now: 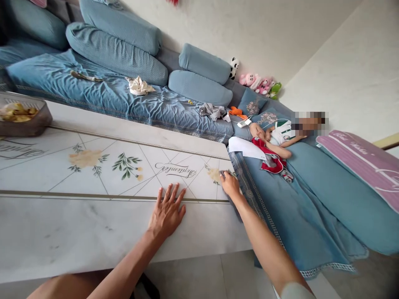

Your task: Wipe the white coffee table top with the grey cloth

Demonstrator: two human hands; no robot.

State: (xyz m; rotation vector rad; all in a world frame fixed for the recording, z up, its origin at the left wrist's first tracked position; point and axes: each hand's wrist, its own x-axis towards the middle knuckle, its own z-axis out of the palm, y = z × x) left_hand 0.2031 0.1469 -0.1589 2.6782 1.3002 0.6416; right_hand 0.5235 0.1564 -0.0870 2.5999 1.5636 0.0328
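A person's bare left hand (167,211) lies palm down with fingers spread, its fingertips on a glossy table runner (149,151) printed with yellow flowers, green leaves, thin crossing lines and the looping word "September". The heel of that hand rests on the smooth, grey-veined white marble-look table (93,232) beneath. The right hand (230,185) is closed over a dark grey cloth (235,207) at the table's right end — soft fabric, largely hidden by the hand, part of it showing at the fingertips and part below the hand at the table's edge. A narrow gold-toned band borders the runner's near side.

At the far left of the table stands a see-through, brownish plastic container (26,128) with rounded corners, holding pale yellow pieces too blurred to identify. Behind, a long sofa (51,70) wears a rumpled blue cover with lace-like trim, backed by plump, textured blue bolsters (116,54). A crumpled cream cloth (139,86) and a wadded grey cloth (212,111) lie on the seat. Another person (282,131), in a white and green top, sits at the sofa's corner — beside a flat white sheet (246,147) and folds of red fabric (264,160). A black-and-white plush panda (233,67) perches along the sofa's back.
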